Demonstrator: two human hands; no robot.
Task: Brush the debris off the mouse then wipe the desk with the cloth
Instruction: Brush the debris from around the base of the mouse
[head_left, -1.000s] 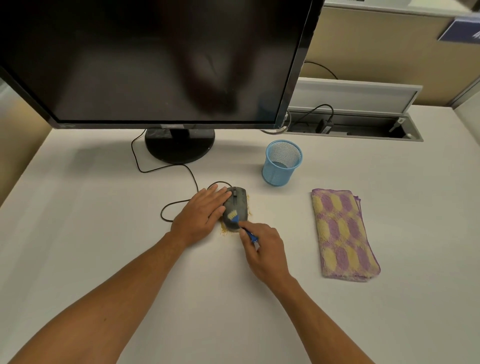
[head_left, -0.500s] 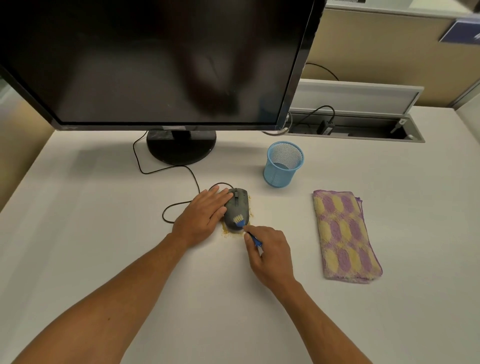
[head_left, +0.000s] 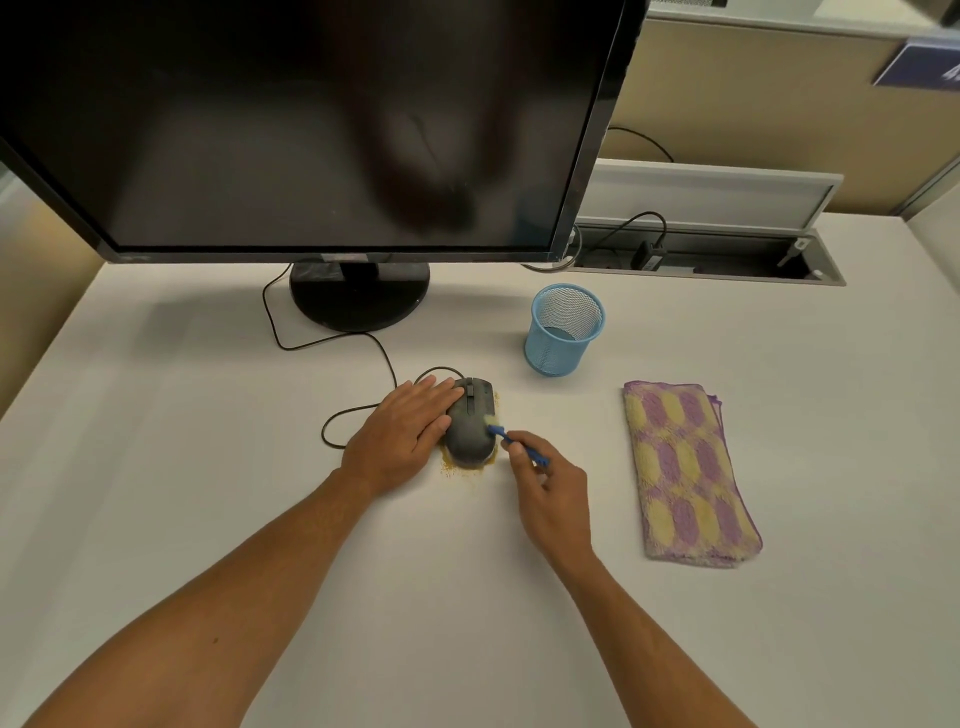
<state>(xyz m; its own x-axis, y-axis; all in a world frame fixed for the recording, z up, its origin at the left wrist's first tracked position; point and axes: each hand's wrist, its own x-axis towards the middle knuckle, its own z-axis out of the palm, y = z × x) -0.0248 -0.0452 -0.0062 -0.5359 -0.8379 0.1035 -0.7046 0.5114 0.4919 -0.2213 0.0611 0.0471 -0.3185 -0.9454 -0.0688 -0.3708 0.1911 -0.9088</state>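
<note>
A dark grey wired mouse (head_left: 470, 431) lies on the white desk (head_left: 208, 467) in front of the monitor. My left hand (head_left: 402, 434) rests flat against its left side, holding it still. My right hand (head_left: 553, 493) pinches a small blue brush (head_left: 511, 439); its pale bristles touch the mouse's right edge. Yellowish debris (head_left: 457, 470) lies on the desk around the mouse's near end and right side. A folded purple-and-yellow cloth (head_left: 685, 470) lies to the right, apart from both hands.
A large black monitor (head_left: 291, 124) on a round stand (head_left: 358, 296) fills the back left. A blue mesh cup (head_left: 563, 328) stands behind and right of the mouse. The mouse cable (head_left: 332, 340) loops to the left. An open cable tray (head_left: 701, 254) sits at the back right.
The brush has swept from the near part of the mouse's top to its right edge. My right hand shifted slightly right. My left hand stayed on the mouse.
</note>
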